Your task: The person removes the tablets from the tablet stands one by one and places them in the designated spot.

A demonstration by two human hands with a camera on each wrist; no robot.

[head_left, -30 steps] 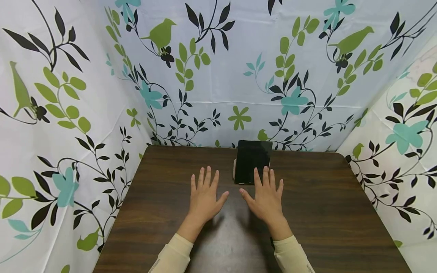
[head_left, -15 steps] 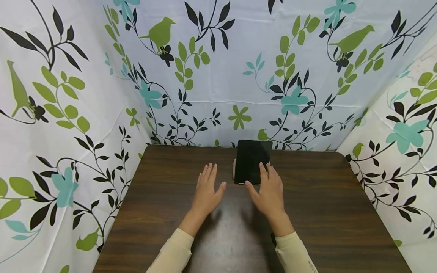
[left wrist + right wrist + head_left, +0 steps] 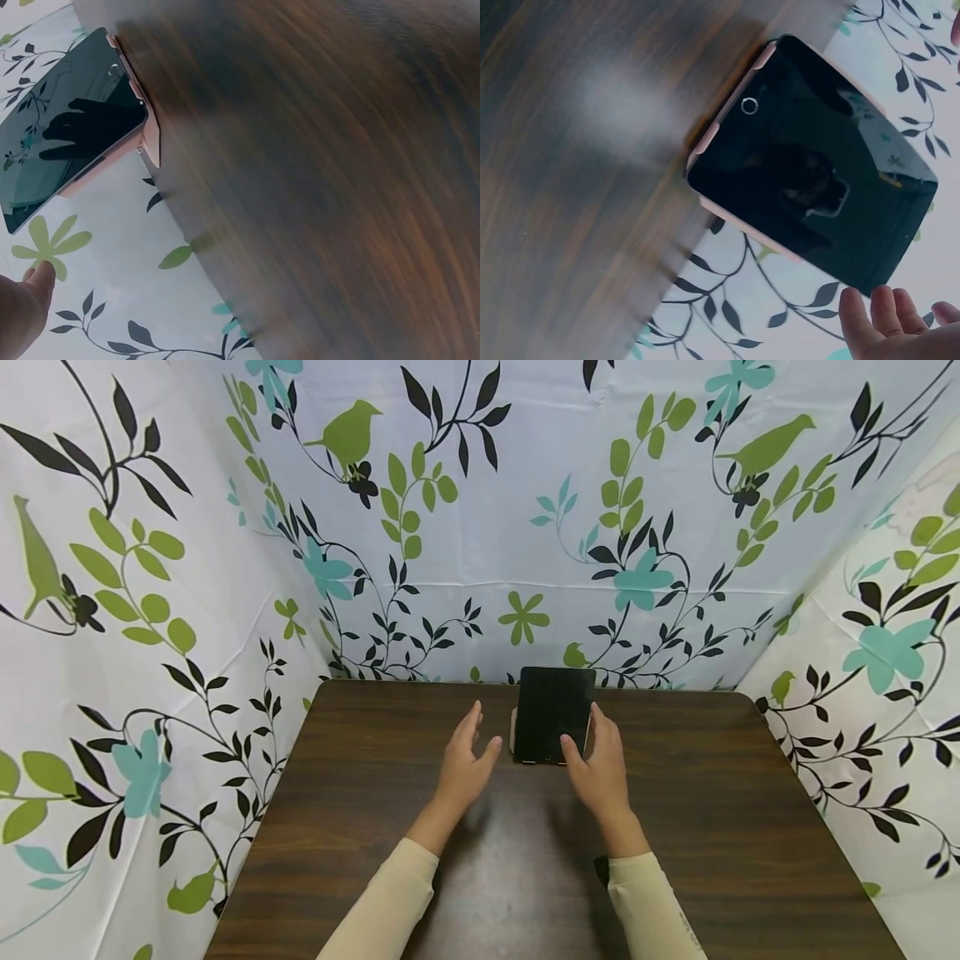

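Presently, in the head view, a black rectangular tablet (image 3: 553,714) is standing at the far edge of a dark brown wood-grain counter (image 3: 712,827); a bare left grip (image 3: 461,768), thumb and fingers parted, is hovering apart, holding nothing, and a bare right grip (image 3: 598,768), similarly parted, is overlapping its right side. In the left wrist view, a pink stand (image 3: 152,139) is supporting it. In the right wrist view, fingertips (image 3: 886,311) are nearing one corner, contact unclear.
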